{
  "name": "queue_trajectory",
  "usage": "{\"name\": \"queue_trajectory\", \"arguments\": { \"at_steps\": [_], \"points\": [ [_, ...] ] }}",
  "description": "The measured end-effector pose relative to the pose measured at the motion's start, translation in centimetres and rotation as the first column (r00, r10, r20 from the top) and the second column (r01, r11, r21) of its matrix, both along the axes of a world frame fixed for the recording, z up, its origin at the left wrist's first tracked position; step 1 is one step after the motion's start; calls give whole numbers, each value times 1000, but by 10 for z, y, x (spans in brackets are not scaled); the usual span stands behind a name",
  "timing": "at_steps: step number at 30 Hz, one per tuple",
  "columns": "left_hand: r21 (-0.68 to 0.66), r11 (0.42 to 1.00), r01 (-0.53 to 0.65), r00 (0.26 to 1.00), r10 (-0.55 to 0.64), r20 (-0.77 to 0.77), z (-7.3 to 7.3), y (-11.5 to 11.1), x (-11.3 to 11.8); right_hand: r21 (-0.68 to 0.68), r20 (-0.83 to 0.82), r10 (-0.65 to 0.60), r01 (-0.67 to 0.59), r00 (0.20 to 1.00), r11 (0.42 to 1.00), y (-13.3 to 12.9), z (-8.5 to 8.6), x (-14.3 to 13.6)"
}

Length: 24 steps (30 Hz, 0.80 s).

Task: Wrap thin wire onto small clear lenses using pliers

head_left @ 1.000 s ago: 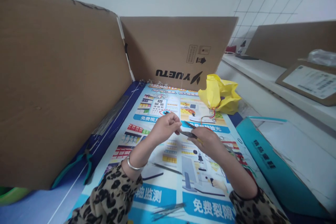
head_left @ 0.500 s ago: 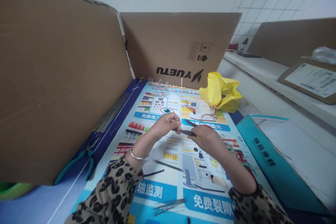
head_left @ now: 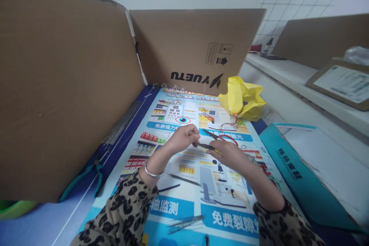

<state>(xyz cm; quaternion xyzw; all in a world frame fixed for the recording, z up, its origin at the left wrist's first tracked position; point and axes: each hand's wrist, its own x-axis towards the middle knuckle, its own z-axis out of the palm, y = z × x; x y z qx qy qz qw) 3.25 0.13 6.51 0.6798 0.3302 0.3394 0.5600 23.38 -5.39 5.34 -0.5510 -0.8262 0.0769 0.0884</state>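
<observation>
My left hand, a silver bangle at its wrist, is closed in a pinch. Whatever sits between its fingertips is too small to make out. My right hand is wrapped around a pair of pliers with dark jaws and a yellow handle; the jaw tips reach the left fingertips. Just beyond the right hand lie scissors with red handles and dark blades, partly hidden by that hand. Nearer to me, a bundle of thin metal wires rests on the printed poster, and a slim dark rod lies above it.
Cardboard panels stand at the left and back. Teal-handled pliers and more thin wires lie at left. A crumpled yellow bag sits back right, a teal box at right, beside a white ledge.
My right hand has shifted slightly down and away from the scissors, so more of their red handle shows. The left hand keeps its pinch. The whole view has tilted slightly.
</observation>
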Motion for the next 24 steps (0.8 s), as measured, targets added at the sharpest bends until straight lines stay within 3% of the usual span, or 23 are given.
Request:
{"name": "queue_trajectory", "arguments": {
  "at_steps": [4, 7, 13, 19, 24],
  "points": [
    [71, 997, -29, 997, 34, -70, 0, -2, 3, -89, -48, 8, -12, 999, 996, 1, 1, 3],
    [37, 998, -48, 996, 51, -74, -4, -2, 6, -131, -51, -7, 0, 999, 991, 1, 5, 3],
    [-98, 993, -68, 994, 76, 77, -10, 1, 10, -224, -3, 45, -44, 999, 974, -3, 9, -2],
    [-205, 960, -191, 952, 232, 200, -6, 0, 12, -299, -25, 154, -154, 988, 942, -10, 1, -15],
    [-279, 935, -218, 896, 305, 322, -9, -4, 17, -327, -9, 194, -187, 981, 926, -11, -3, -26]
  ]
}}
